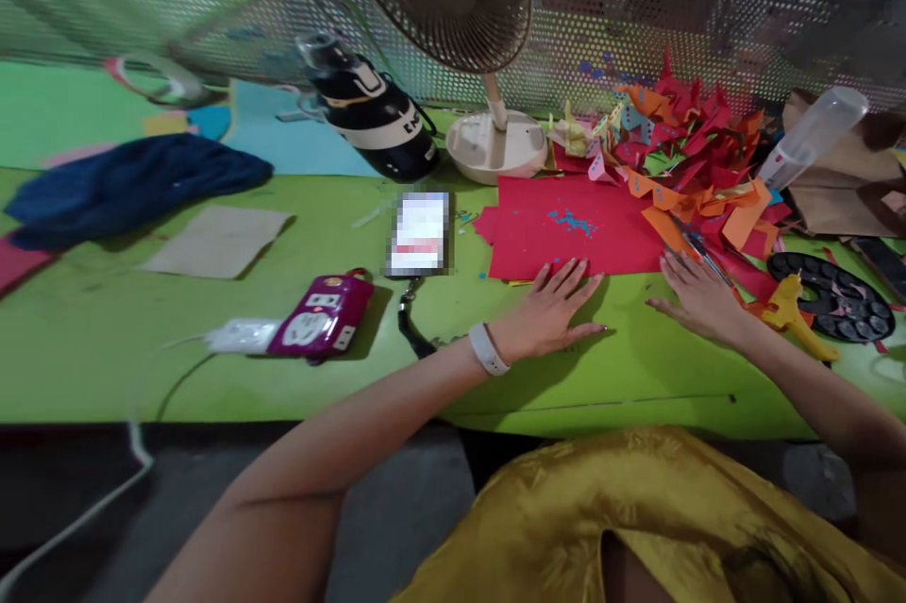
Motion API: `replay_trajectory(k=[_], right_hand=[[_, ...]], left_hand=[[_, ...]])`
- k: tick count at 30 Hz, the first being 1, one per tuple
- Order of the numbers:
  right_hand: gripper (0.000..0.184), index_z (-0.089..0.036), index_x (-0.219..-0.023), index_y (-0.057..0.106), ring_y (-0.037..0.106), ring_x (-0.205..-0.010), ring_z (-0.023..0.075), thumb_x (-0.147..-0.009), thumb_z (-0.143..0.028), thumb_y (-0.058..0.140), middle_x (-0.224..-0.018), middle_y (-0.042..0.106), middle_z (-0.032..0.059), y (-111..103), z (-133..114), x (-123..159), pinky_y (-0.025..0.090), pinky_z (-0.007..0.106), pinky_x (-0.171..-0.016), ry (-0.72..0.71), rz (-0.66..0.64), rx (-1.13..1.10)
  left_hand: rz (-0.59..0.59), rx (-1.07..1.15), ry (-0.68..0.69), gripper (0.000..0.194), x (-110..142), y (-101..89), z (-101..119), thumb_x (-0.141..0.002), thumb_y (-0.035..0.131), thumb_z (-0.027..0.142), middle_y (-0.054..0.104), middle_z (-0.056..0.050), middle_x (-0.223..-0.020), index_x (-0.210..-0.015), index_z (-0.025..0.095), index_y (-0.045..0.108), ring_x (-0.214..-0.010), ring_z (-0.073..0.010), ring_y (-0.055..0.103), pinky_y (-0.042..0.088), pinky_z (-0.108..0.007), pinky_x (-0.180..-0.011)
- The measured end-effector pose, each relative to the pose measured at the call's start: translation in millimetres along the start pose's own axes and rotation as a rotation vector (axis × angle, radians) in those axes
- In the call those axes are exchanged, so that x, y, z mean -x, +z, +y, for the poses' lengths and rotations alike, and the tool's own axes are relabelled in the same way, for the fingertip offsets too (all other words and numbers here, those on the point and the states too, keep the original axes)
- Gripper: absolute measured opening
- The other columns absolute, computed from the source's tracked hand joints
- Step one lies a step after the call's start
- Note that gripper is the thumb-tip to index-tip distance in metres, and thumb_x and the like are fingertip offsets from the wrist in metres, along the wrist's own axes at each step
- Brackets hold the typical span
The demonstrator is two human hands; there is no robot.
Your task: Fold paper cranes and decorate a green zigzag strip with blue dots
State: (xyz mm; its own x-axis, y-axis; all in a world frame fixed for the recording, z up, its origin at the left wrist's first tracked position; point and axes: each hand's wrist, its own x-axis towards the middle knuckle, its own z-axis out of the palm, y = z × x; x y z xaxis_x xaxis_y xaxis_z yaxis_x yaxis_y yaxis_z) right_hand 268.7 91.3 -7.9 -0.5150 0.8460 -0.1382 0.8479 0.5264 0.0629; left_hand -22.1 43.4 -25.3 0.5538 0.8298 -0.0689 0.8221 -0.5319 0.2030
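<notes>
My left hand [556, 312] lies flat with its fingers spread, the fingertips on the near edge of a sheet of red paper [520, 230]. A white band circles that wrist. Small blue paper bits [572, 223] are scattered on the sheet. My right hand [700, 299] is stretched out by the sheet's right corner, holding nothing. Beside its fingertips is a slim tool with metal blades [697, 249], seemingly scissors, partly hidden by paper. Behind it rises a heap of folded red and orange paper pieces [697, 145].
Right of my hands lie a yellow gun-shaped tool [796, 315], a black palette [842, 301] and a plastic bottle [813, 136]. Leftward are a phone [421, 233], a purple power socket block [318, 315], a black flask [378, 122] and dark blue cloth [134, 183]. A fan [488, 145] stands behind.
</notes>
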Motion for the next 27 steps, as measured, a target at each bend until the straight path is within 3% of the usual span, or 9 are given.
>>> replay_trajectory(k=[4,8,11,15,21,27], right_hand=[[0.086,-0.003,-0.148,0.042,0.038,-0.143,0.0369,-0.096,-0.069,0.023,-0.152,0.043,0.0199,-8,8,-1,0.032,0.051,-0.117,0.103,-0.014,0.045],[0.075,-0.003,-0.138,0.054,0.045,-0.137,0.0388,-0.098,-0.063,0.031,-0.138,0.058,0.0223,-12,7,2,0.035,0.057,-0.112,0.144,0.057,0.130],[0.059,-0.006,-0.132,0.060,0.050,-0.133,0.0376,-0.099,-0.051,0.042,-0.132,0.063,0.0214,-14,0,4,0.035,0.057,-0.111,0.066,0.138,0.160],[0.042,-0.010,-0.130,0.061,0.059,-0.121,0.0306,-0.098,-0.035,0.050,-0.128,0.066,0.0183,-19,-13,-5,0.043,0.044,-0.104,-0.121,0.201,0.115],[0.031,-0.009,-0.120,0.063,0.064,-0.098,0.0284,-0.099,-0.017,0.042,-0.106,0.071,0.0177,-32,-27,-29,0.044,0.040,-0.089,-0.201,0.100,0.185],[0.032,-0.011,-0.119,0.063,0.064,-0.098,0.0275,-0.102,-0.028,0.042,-0.108,0.071,0.0173,-35,-34,-40,0.044,0.038,-0.084,-0.230,0.064,0.157]], left_hand=[[0.026,-0.024,0.011,0.083,1,-3.1,-1,-0.094,0.028,0.071,0.022,-0.017,-0.164,-0.157,0.017,0.024,-0.152,-0.0302,0.017,0.011,-0.049,-0.122],[0.025,-0.042,-0.016,0.080,-2,-12.9,-1,-0.095,0.032,0.068,0.025,-0.017,-0.163,-0.156,0.017,0.027,-0.148,-0.0326,0.028,0.022,-0.048,-0.119],[0.054,-0.052,-0.036,0.076,-5,-20.1,-3,-0.096,0.036,0.065,0.027,-0.017,-0.162,-0.154,0.016,0.032,-0.143,-0.0340,0.038,0.031,-0.047,-0.115],[0.099,-0.065,-0.065,0.070,-10,-25.3,-11,-0.098,0.042,0.058,0.037,-0.019,-0.158,-0.152,0.014,0.036,-0.138,-0.0335,0.045,0.038,-0.047,-0.111],[0.132,-0.152,-0.091,0.058,-13,-27.0,-23,-0.100,0.045,0.048,0.053,-0.016,-0.147,-0.148,0.014,0.043,-0.124,-0.0318,0.058,0.050,-0.044,-0.099],[0.174,-0.170,-0.069,0.042,-14,-26.1,-35,-0.103,0.041,0.035,0.063,-0.014,-0.136,-0.138,0.017,0.055,-0.112,-0.0291,0.065,0.056,-0.039,-0.085]])
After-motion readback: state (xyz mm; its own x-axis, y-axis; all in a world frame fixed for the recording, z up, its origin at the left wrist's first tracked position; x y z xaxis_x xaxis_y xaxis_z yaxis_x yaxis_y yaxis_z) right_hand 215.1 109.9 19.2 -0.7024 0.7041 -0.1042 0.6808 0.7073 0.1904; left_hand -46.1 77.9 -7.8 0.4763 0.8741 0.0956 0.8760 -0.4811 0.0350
